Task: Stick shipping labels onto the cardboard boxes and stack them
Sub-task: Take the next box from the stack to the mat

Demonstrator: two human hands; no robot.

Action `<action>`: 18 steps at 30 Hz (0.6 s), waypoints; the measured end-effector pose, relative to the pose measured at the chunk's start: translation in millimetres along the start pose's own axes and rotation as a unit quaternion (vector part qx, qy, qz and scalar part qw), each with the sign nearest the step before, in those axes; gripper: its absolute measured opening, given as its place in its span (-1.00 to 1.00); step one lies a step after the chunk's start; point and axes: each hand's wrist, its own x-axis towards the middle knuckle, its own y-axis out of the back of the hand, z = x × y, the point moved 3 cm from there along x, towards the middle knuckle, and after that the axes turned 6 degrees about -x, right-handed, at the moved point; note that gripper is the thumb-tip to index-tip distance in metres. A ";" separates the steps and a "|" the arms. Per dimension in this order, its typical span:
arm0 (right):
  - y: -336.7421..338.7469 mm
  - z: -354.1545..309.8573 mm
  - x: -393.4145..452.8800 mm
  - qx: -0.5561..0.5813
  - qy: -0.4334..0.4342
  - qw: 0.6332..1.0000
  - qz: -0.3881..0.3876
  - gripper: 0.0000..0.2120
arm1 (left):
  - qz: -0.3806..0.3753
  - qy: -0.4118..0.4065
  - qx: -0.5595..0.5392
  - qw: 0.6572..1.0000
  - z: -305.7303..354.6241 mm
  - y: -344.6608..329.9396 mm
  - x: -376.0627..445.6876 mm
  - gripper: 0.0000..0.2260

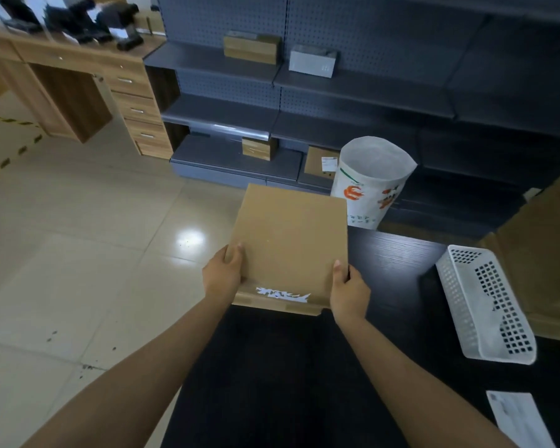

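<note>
Your left hand point(222, 274) and right hand point(349, 291) clamp the flat brown cardboard box point(290, 245) by its near corners, fingers closed on it. Its long axis points away from you. The white label sheet point(518, 418) lies on the black table point(398, 263) nearer your right.

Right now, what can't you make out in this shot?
- Label sheet: head view, print blurred, cut by the bottom edge.
- Underside of the cardboard box held by left hand and right hand: hidden.
- White sack: inside not visible.
- Basket: contents unclear.

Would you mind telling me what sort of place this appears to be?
Probably a stockroom or packing area: dark pegboard shelving holding a few cardboard boxes, a flat cardboard box held over a black table, and a label sheet.
</note>
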 end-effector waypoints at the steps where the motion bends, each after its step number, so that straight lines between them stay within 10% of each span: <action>1: 8.7 4.7 -0.2 -0.002 0.002 1.000 0.006 -0.58 | -0.002 -0.008 0.007 1.000 2.9 -5.4 -6.4 -0.73; 18: 215.2 202.4 -16.0 -0.033 0.017 0.999 0.006 -0.58 | -0.060 -0.042 0.036 0.997 -22.0 -163.6 -231.1 -0.69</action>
